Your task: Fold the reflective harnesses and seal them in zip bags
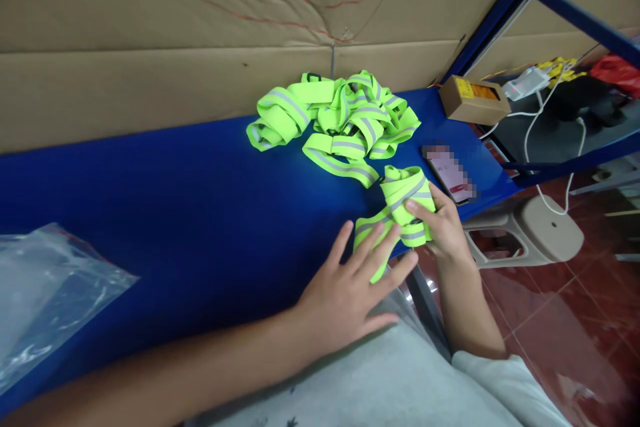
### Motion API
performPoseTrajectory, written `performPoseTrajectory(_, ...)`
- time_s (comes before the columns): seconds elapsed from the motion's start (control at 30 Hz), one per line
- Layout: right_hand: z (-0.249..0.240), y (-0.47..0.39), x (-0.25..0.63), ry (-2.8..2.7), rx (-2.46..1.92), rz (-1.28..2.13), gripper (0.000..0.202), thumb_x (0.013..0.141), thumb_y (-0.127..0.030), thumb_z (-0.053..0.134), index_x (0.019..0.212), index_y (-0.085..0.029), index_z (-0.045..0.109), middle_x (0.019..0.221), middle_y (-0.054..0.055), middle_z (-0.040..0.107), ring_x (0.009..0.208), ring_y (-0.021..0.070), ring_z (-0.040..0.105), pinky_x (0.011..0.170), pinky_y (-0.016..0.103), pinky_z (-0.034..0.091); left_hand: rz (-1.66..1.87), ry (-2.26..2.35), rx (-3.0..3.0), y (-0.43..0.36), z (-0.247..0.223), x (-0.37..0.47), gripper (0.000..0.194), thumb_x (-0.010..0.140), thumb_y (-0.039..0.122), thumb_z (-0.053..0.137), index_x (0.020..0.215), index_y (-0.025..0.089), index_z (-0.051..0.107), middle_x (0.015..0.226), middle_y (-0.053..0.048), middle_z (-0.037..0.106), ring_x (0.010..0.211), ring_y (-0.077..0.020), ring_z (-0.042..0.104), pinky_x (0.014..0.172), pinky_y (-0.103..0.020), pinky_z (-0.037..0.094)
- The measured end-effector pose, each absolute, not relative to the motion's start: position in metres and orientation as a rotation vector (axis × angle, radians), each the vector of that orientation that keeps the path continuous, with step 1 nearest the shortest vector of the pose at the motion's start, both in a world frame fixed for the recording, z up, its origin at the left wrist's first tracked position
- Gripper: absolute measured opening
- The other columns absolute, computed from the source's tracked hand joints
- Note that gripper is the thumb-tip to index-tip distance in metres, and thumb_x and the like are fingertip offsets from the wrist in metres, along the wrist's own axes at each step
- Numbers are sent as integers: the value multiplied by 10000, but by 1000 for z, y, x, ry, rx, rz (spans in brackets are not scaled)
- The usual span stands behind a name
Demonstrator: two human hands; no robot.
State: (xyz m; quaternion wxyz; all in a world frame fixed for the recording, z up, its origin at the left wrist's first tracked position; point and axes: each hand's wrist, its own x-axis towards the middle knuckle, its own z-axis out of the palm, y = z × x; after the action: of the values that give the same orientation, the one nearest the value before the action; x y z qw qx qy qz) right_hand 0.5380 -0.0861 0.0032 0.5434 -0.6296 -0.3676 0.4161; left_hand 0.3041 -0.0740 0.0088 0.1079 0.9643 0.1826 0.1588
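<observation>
My right hand [443, 223] grips a folded bundle of neon-yellow reflective strap [407, 190] with a grey stripe, thumb on top, at the table's front edge. A loose length of the same strap trails to the left of the bundle. Over that loose part is my left hand [350, 287], fingers spread and palm down; whether it touches the strap I cannot tell. Behind both hands lies a tangled heap of similar reflective straps [345, 113], with a dark buckle showing at its top.
The blue table [200, 193] runs along a brown padded wall [150, 93]. A clear plastic bag [55, 293] lies at the left. To the right are a phone [450, 173], a cardboard box [473, 101], white cables, a blue frame [590, 20] and a beige stool [547, 230].
</observation>
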Motion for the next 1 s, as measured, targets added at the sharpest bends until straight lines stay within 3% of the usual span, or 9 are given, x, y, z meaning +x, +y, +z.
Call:
performPoseTrajectory(0.13,5,-80,544,-806,-1454,1061,544,770,-509,820,1206,-215,683,1122,86,765,917,286,751,806,423,619,171,523,3073,-73,-5,291,700,1014,503,530,1611,195,333,1701,-154,266,1578,-338,264,1246,-610,308)
performPoseTrajectory(0.27,3,-75,542,-861,-1553,1064,578,780,-552,796,1228,-206,677,1103,84,766,915,286,743,797,413,605,168,505,3071,-54,-9,279,583,1059,435,428,1589,197,386,1671,-139,347,1534,-330,364,1220,-566,352)
performPoseTrajectory(0.43,6,-78,526,-1254,-1852,528,540,825,-510,779,1257,-207,668,1165,73,740,1027,273,694,932,404,553,178,532,3008,-53,-8,269,535,1043,337,425,1533,125,458,1653,-167,375,1518,-320,392,1223,-509,346)
performPoseTrajectory(0.53,12,-83,516,-1487,-1877,321,480,906,-464,705,1311,-214,639,1254,86,708,1110,284,676,984,414,533,230,478,3012,-58,-11,266,552,1022,385,485,1485,85,492,1589,-211,454,1468,-348,450,1208,-494,358)
performPoseTrajectory(0.7,16,-93,506,-1727,-1874,71,457,978,-415,626,1388,-224,565,1281,88,690,1153,276,669,917,379,544,311,420,3103,-63,-18,262,636,973,503,608,1428,69,515,1416,-225,588,1336,-349,553,1151,-476,407)
performPoseTrajectory(0.9,12,-97,494,-2135,-1860,-449,462,978,-186,560,1439,-214,532,1311,88,692,1022,259,671,797,375,480,412,505,3193,-65,-19,264,474,1015,381,544,1338,38,595,1244,-175,670,1175,-300,613,1016,-424,477)
performPoseTrajectory(1.0,5,-94,492,-2262,-1821,-552,491,963,-137,550,1451,-187,528,1312,98,694,982,247,652,772,375,442,449,547,3206,-65,-17,265,432,1026,357,499,1280,38,643,1234,-170,683,1155,-302,616,1036,-463,460)
